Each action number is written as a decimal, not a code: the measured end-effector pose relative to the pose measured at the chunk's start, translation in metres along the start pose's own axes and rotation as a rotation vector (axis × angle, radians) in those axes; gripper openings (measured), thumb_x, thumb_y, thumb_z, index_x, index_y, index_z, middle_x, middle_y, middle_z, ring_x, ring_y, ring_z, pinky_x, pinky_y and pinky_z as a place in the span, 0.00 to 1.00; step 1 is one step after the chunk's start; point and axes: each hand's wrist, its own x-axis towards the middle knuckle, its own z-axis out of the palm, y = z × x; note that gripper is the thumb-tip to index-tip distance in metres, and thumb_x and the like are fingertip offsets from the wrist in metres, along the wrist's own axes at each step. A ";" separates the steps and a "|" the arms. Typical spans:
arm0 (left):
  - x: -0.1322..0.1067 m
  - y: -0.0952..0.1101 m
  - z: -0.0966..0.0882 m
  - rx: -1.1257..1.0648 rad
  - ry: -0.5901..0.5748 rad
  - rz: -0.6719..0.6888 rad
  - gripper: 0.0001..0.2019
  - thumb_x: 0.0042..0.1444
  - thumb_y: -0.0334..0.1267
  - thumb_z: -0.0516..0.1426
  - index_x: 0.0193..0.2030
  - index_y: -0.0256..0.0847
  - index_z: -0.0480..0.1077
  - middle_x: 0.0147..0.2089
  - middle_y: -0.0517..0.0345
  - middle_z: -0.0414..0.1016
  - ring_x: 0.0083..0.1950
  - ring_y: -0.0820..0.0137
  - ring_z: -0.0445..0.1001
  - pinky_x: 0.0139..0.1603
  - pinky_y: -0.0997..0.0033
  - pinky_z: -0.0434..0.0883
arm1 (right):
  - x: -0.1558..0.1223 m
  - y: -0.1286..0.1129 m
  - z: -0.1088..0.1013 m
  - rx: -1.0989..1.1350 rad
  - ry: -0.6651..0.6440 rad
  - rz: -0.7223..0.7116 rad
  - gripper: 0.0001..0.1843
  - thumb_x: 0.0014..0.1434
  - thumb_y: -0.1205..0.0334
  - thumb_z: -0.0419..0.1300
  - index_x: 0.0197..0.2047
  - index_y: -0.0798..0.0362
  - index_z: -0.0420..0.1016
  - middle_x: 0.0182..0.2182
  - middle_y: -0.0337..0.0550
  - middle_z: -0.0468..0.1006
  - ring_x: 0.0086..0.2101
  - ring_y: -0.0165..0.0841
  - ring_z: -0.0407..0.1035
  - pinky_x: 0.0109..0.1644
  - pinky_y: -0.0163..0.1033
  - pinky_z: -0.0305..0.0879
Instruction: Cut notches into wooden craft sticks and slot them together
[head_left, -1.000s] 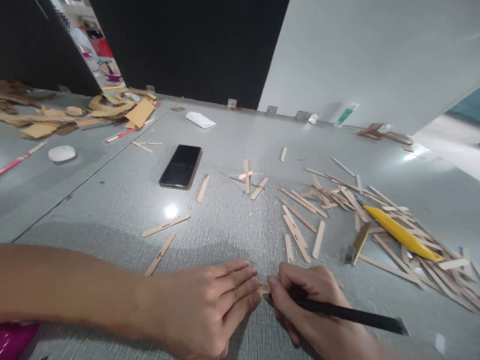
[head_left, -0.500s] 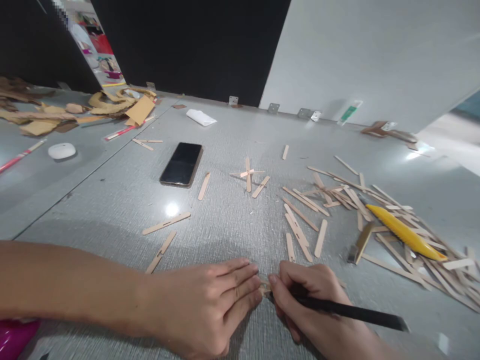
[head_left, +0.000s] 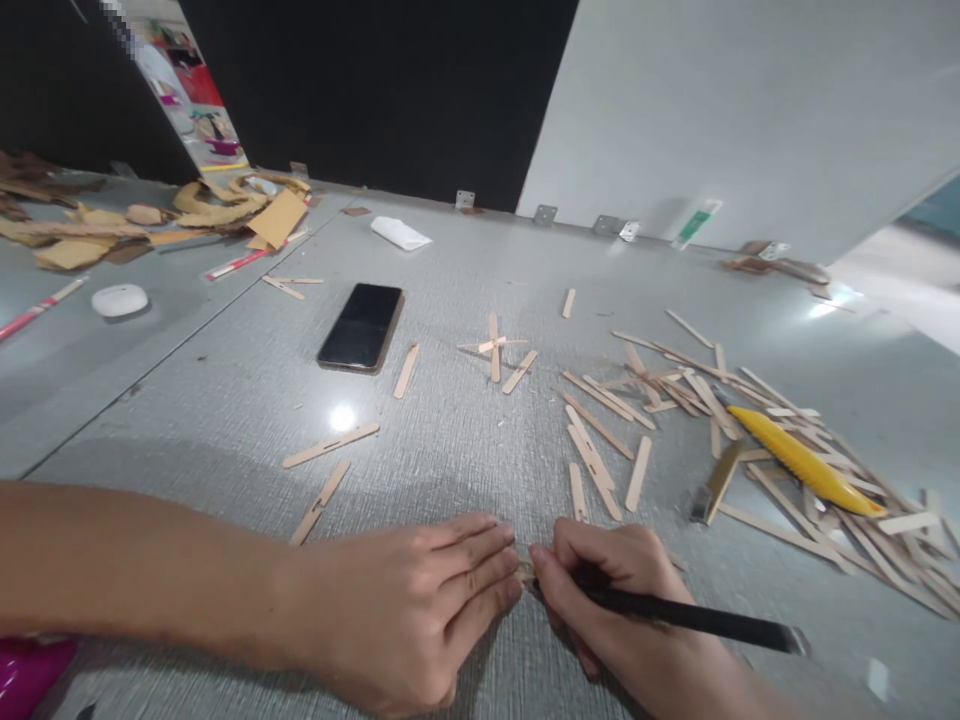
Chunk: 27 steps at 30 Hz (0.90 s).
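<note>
My left hand lies flat on the grey table, fingers together and stretched out, pressing down a small wooden stick piece at its fingertips. My right hand is closed around a black pen-like tool, whose tip meets that stick piece right beside my left fingertips. Most of the stick piece is hidden under the fingers.
Loose wooden craft sticks lie scattered ahead and pile up at the right around a yellow knife and a metal blade. A black phone lies ahead left. Cardboard scraps and a white puck sit far left.
My right hand and the black tool have shifted very slightly left against the stick piece; the left hand stays put. The view has barely moved.
</note>
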 end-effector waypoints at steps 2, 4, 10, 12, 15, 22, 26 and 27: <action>0.000 0.000 0.000 0.002 0.003 0.003 0.26 0.67 0.36 0.52 0.63 0.16 0.74 0.63 0.31 0.79 0.66 0.48 0.77 0.74 0.51 0.68 | 0.001 0.001 0.000 0.005 0.004 -0.006 0.25 0.73 0.55 0.58 0.24 0.47 0.55 0.13 0.26 0.60 0.13 0.24 0.57 0.18 0.30 0.51; 0.000 0.000 0.000 0.008 0.004 0.005 0.25 0.67 0.36 0.52 0.63 0.16 0.74 0.63 0.32 0.79 0.66 0.48 0.77 0.74 0.51 0.67 | 0.001 0.001 0.000 0.010 0.000 -0.004 0.25 0.73 0.55 0.59 0.24 0.47 0.55 0.13 0.26 0.60 0.14 0.23 0.56 0.18 0.29 0.50; -0.001 0.001 0.000 0.009 0.009 0.004 0.25 0.68 0.36 0.52 0.62 0.17 0.74 0.63 0.32 0.78 0.66 0.49 0.77 0.74 0.51 0.68 | 0.000 -0.001 -0.001 0.033 -0.018 0.020 0.27 0.72 0.55 0.60 0.23 0.47 0.53 0.13 0.26 0.59 0.13 0.23 0.57 0.18 0.29 0.50; -0.001 0.001 0.000 0.011 0.008 -0.001 0.25 0.68 0.36 0.51 0.62 0.18 0.75 0.63 0.33 0.79 0.66 0.49 0.77 0.74 0.52 0.68 | 0.000 -0.001 -0.001 0.022 -0.022 0.021 0.27 0.72 0.54 0.59 0.23 0.47 0.53 0.13 0.26 0.59 0.13 0.23 0.57 0.18 0.29 0.50; 0.000 0.001 0.000 0.008 0.007 -0.005 0.25 0.69 0.37 0.51 0.62 0.18 0.75 0.63 0.34 0.79 0.66 0.50 0.78 0.74 0.52 0.68 | 0.000 -0.001 -0.002 -0.010 -0.019 0.015 0.27 0.73 0.53 0.57 0.24 0.47 0.53 0.13 0.27 0.59 0.14 0.24 0.57 0.18 0.30 0.50; 0.000 0.001 0.000 0.003 0.002 -0.002 0.25 0.68 0.37 0.52 0.63 0.17 0.74 0.63 0.33 0.79 0.66 0.50 0.77 0.74 0.51 0.68 | 0.002 -0.002 -0.001 -0.021 -0.022 0.040 0.26 0.72 0.55 0.59 0.23 0.47 0.54 0.13 0.28 0.62 0.14 0.24 0.59 0.18 0.30 0.51; 0.000 0.000 0.000 -0.001 0.006 -0.006 0.25 0.68 0.37 0.52 0.63 0.17 0.74 0.63 0.33 0.79 0.66 0.49 0.77 0.74 0.52 0.68 | 0.001 -0.004 -0.002 -0.033 -0.025 0.042 0.27 0.72 0.54 0.59 0.23 0.47 0.53 0.13 0.28 0.61 0.14 0.25 0.59 0.18 0.30 0.52; 0.000 0.000 0.000 0.001 0.007 -0.005 0.25 0.68 0.37 0.52 0.63 0.17 0.74 0.63 0.33 0.79 0.66 0.49 0.77 0.74 0.51 0.68 | 0.001 -0.004 -0.002 -0.042 -0.021 0.038 0.27 0.72 0.54 0.59 0.23 0.47 0.53 0.12 0.28 0.61 0.14 0.25 0.59 0.18 0.30 0.53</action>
